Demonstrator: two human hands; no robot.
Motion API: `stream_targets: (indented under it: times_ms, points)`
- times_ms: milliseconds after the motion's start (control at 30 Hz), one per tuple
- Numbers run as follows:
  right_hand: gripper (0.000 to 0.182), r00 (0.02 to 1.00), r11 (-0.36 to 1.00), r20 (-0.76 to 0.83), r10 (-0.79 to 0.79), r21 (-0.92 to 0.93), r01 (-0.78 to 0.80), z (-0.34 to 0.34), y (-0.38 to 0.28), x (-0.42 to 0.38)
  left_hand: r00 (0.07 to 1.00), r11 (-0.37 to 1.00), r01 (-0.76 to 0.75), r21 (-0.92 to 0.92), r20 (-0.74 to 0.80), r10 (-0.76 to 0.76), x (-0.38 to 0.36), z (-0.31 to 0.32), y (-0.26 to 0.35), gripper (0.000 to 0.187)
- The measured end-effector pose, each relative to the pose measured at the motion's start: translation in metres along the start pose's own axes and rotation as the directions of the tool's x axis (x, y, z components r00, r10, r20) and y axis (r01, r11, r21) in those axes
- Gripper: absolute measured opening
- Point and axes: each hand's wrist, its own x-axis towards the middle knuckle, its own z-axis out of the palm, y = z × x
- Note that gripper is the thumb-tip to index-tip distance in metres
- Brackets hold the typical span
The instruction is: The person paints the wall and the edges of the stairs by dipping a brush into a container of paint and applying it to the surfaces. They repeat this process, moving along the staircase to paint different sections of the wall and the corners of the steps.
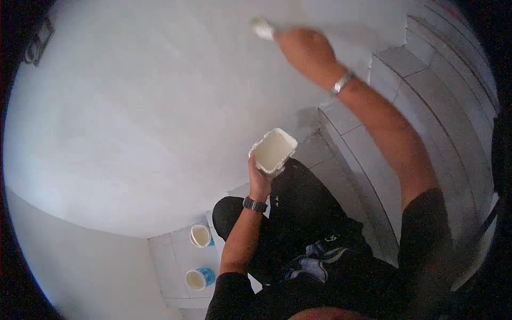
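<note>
My left hand (260, 181) holds a white rectangular tub (274, 151) from below, tilted, with pale paint-like liquid inside and smears on its rim. Up at the white wall (160, 106), my right hand (306, 50) is closed around a brush (262, 28). The brush's pale head points left and is slightly blurred by motion; whether it touches the wall I cannot tell. My right arm is stretched out well above and to the right of the tub.
Tiled stairs (421, 101) rise on the right. Two buckets, one (200, 236) above the other (200, 279) in view, stand on the tiled floor (170, 266) at lower left. A dark fixture (39, 42) is on the wall at upper left. A patterned cloth (317, 264) lies on my lap.
</note>
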Motion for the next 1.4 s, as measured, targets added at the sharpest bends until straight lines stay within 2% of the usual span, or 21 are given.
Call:
stream_targets:
  times_ms: [100,133,200,300,367,467,533,567,633,667,733,800,867,900,967,1033,1167,1233,1267,1333,1400]
  points:
    - [0.012,0.985,0.995,0.169,-0.031,0.095,0.015,0.050,-0.004,-0.062,1.000,0.999,-0.009,0.039,-0.020,0.009,-0.004,0.006,0.002,0.060]
    - [0.012,0.985,0.995,0.168,-0.031,0.095,0.015,0.063,0.001,-0.076,1.000,0.999,-0.010,0.040,-0.018,0.010,-0.003,0.007,0.003,0.060]
    - [0.012,0.936,0.990,0.332,-0.120,0.115,0.086,0.078,0.009,-0.098,1.000,0.999,0.002,0.053,-0.022,-0.001,-0.004,0.007,0.003,0.060]
    - [0.011,0.951,0.999,0.306,-0.031,0.032,0.022,0.065,0.032,-0.067,0.999,0.998,0.009,0.062,-0.038,-0.007,-0.003,0.005,0.003,0.060]
    - [0.011,0.995,0.994,0.070,-0.074,-0.072,0.079,0.033,0.050,-0.025,0.999,0.998,0.011,0.067,-0.039,-0.009,-0.001,0.003,0.001,0.060]
    - [0.011,0.997,0.998,-0.042,0.057,-0.016,-0.058,-0.037,0.047,0.027,0.999,0.998,-0.003,0.062,-0.034,0.005,0.001,0.004,-0.001,0.061]
    - [0.013,0.900,0.970,-0.388,-0.200,-0.209,0.125,-0.071,0.040,0.037,0.999,0.999,-0.019,0.049,-0.034,0.021,-0.001,0.006,-0.001,0.061]
    - [0.013,0.901,0.970,-0.386,-0.198,-0.209,0.123,-0.071,0.037,0.034,0.999,0.998,-0.024,0.057,-0.027,0.025,-0.003,0.009,0.001,0.061]
    - [0.011,0.983,0.980,-0.180,-0.027,-0.197,-0.009,-0.070,0.031,0.027,1.000,0.998,-0.022,0.066,-0.018,0.023,-0.007,0.010,0.003,0.061]
    - [0.011,0.984,0.980,-0.177,-0.024,-0.199,-0.012,-0.056,0.030,0.015,1.000,0.998,-0.013,0.061,-0.002,0.014,-0.006,0.009,0.004,0.061]
    - [0.013,0.999,0.996,-0.038,0.014,-0.090,-0.017,-0.002,0.034,-0.026,1.000,0.998,-0.006,0.057,0.017,0.005,-0.005,0.009,0.003,0.060]
    - [0.015,0.985,0.996,0.158,0.069,-0.071,-0.059,0.041,0.039,-0.071,0.996,0.990,-0.053,0.127,-0.061,0.061,-0.004,0.010,0.001,0.059]
    - [0.012,0.954,0.995,0.283,0.096,-0.014,-0.096,0.061,0.039,-0.107,0.997,0.995,-0.033,0.089,-0.064,0.039,-0.004,0.009,0.001,0.059]
    - [0.012,0.954,0.995,0.282,0.098,-0.012,-0.099,0.071,0.044,-0.117,0.998,0.999,-0.010,0.052,-0.069,0.014,-0.005,0.008,0.001,0.058]
    - [0.012,0.938,1.000,0.345,0.019,0.006,-0.023,0.073,0.049,-0.121,0.999,0.998,-0.008,0.061,-0.050,0.011,-0.005,0.007,0.001,0.058]
    - [0.012,0.965,0.997,0.254,0.070,0.000,-0.073,0.067,0.056,-0.093,0.999,0.997,-0.014,0.071,-0.028,0.016,-0.002,0.005,0.000,0.058]
    - [0.012,0.999,0.996,-0.009,-0.040,-0.084,0.039,-0.021,0.062,0.007,0.998,0.992,-0.041,0.120,-0.032,0.045,-0.001,0.007,0.000,0.058]
    - [0.010,0.969,0.987,-0.205,-0.141,-0.102,0.122,-0.058,0.065,0.039,0.997,0.988,-0.064,0.140,-0.036,0.070,-0.001,0.006,-0.002,0.058]
    - [0.010,0.967,0.987,-0.213,-0.143,-0.104,0.123,-0.071,0.061,0.048,0.998,0.994,-0.034,0.102,-0.041,0.039,-0.001,0.005,-0.002,0.058]
    - [0.008,0.919,0.993,-0.381,-0.100,-0.101,0.066,-0.088,0.051,0.056,0.999,0.998,-0.010,0.064,-0.043,0.013,-0.001,0.005,-0.002,0.059]
    - [0.007,0.938,0.998,-0.344,-0.035,-0.066,0.013,-0.093,0.043,0.050,0.997,0.993,-0.043,0.112,-0.059,0.050,-0.002,0.005,-0.004,0.059]
